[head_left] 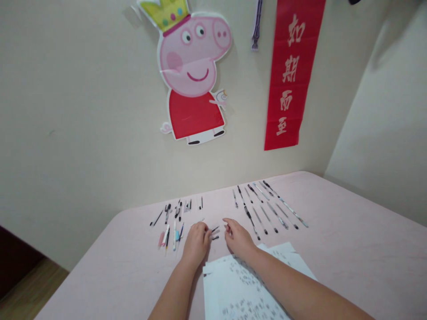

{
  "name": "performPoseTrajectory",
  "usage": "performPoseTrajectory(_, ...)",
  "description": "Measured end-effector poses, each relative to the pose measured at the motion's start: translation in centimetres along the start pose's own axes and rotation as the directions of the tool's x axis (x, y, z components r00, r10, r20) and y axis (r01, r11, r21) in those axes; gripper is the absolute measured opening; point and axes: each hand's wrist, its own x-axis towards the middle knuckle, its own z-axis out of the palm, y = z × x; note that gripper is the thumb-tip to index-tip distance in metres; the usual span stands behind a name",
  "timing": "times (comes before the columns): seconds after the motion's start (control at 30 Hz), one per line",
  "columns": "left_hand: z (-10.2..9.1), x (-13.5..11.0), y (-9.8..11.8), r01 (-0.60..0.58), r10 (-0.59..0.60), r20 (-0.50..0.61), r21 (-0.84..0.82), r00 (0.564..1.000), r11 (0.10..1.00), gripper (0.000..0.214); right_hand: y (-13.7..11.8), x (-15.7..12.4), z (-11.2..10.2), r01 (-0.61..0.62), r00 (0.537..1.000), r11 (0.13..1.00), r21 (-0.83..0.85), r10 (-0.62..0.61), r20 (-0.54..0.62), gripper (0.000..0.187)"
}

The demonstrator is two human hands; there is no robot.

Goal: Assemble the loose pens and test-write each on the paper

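My left hand (196, 242) rests on the pink tabletop with its fingers curled and closed. What they hold, if anything, is hidden. Right at its fingertips is a thin dark pen part (215, 229), and I cannot tell whether the fingers grip it. A short black piece (215, 238), like a pen cap, lies just below. Across a small gap, my right hand (238, 238) has its index finger stretched out and the others bent, with nothing visible in it. Beneath my right forearm are sheets of handwritten paper (230, 284).
Several assembled pens (251, 222) lie in slanted rows at the right on the pink table (350, 249). To the left are loose black pen parts (167, 213) and several coloured pens and pieces (174, 235). The wall (100, 133) stands behind the table.
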Motion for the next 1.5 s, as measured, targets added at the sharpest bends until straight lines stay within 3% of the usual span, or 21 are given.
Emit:
performPoseTrajectory(0.13,0.4,0.2,-0.8,0.142,-0.144,-0.048,-0.049,0.988,0.989,0.018,0.2,0.0,0.1,0.013,1.0,1.0,0.008,-0.013,-0.001,0.045)
performPoseTrajectory(0.27,1.0,0.4,-1.7,0.064,-0.073,-0.193,-0.051,0.978,0.997,0.028,0.4,0.0,0.2,0.02,1.0,1.0,0.005,-0.02,-0.007,0.045)
performPoseTrajectory(0.33,1.0,0.4,-1.7,0.05,-0.054,-0.205,-0.023,0.977,0.998,0.025,0.4,0.0,0.3,0.022,1.0,1.0,0.006,-0.022,-0.012,0.045)
performPoseTrajectory(0.57,0.6,0.7,-0.2,0.155,-0.149,-0.05,0.152,0.988,0.976,0.009,0.3,0.1,0.3,0.018,1.0,1.0,0.008,-0.018,-0.012,0.044)
performPoseTrajectory(0.7,0.5,0.8,0.0,0.213,-0.216,-0.009,0.204,0.976,0.956,0.013,0.3,0.0,0.3,0.03,1.0,1.0,0.003,-0.03,-0.007,0.044)
performPoseTrajectory(0.9,0.7,0.9,-0.3,0.251,-0.253,0.002,0.138,0.967,0.958,0.013,0.3,0.0,0.2,0.029,1.0,1.0,0.003,-0.029,-0.002,0.042)
performPoseTrajectory(1.13,0.4,0.8,0.0,0.202,-0.202,-0.047,-0.006,0.978,0.979,0.018,0.4,0.0,0.2,0.033,0.999,0.999,0.028,-0.033,-0.012,0.041)
performPoseTrajectory(1.5,-0.1,0.8,-1.2,0.2,-0.198,0.054,-0.039,0.979,0.979,0.007,0.7,0.0,0.4,0.041,0.999,0.998,0.046,-0.04,-0.017,0.041)
